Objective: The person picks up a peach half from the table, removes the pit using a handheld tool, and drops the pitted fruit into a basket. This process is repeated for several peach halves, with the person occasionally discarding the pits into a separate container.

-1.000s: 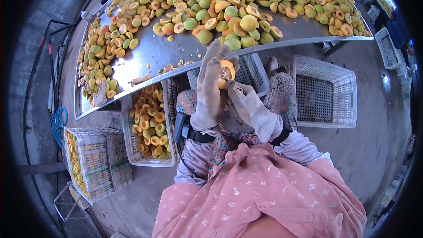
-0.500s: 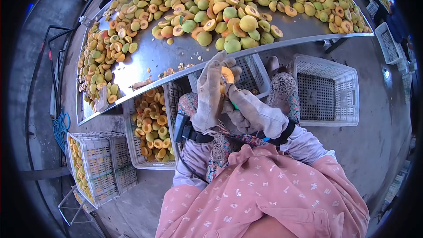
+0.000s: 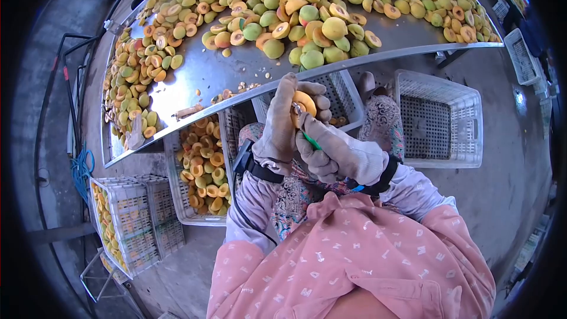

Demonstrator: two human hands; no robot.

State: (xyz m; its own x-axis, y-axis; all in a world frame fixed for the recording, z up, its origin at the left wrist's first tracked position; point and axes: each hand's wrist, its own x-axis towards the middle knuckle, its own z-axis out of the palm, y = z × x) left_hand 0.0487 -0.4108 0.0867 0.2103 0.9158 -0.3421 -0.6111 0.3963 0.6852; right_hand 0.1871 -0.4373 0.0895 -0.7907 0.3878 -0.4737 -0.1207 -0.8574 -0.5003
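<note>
A metal worktop (image 3: 236,62) curves across the view ahead of my fingers, its raised front edge just beyond my left fingertips; the fruit pile (image 3: 334,28) lies past that edge. Lower down, one crate (image 3: 353,95) sits beyond my fingers, partly under the worktop; another crate (image 3: 204,221), holding hollowed fruit halves, is to their left, and a third crate (image 3: 472,142) is well off to their right. I judge the roomiest way to move is back toward my lap or out to the right; going forward, my knuckles could knock the edge.

My left hand (image 3: 277,133), gloved, pinches a half fruit (image 3: 306,102) between thumb and fingers, cut face showing, in front of my chest. My right hand (image 3: 348,153), gloved too, has its fingers curled round a green-handled tool (image 3: 311,140), thumb close to the cut face. The tool's tip is too small to make out surely.

To work this well, I'd support the fruit's back, grip its sides lightly so the soft flesh doesn't bruise, and turn the tool in short, shallow strokes around the centre, left thumb out of the tip's path.
</note>
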